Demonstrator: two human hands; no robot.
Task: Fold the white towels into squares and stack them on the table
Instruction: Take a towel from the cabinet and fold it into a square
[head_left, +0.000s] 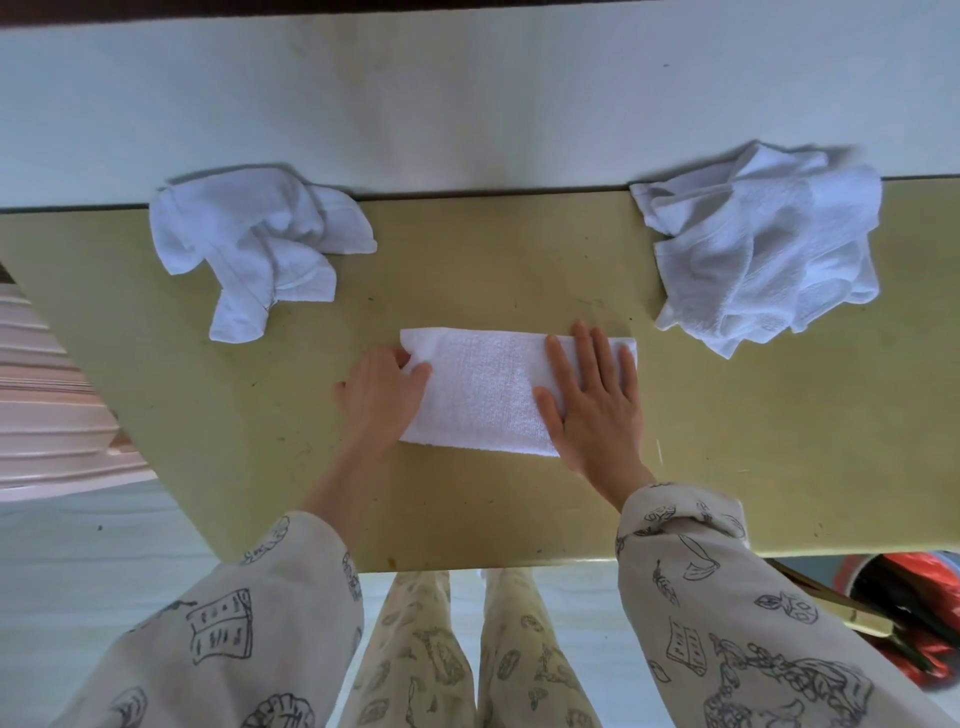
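Note:
A white towel (483, 389) lies folded into a long rectangle in the middle of the yellow-green table (753, 441). My left hand (382, 397) pinches the towel's left end, thumb on top and fingers curled under the edge. Resting flat on the towel's right end is my right hand (595, 400), fingers spread. A crumpled white towel (254, 244) sits at the back left of the table. A second crumpled heap of white towel (763, 244) sits at the back right, against the wall.
A pale wall (467, 93) runs along the table's far edge. Pink slatted furniture (47, 395) stands to the left of the table. A red bag (914, 613) lies on the floor under the table's right front corner. My patterned trouser legs stand at the near edge.

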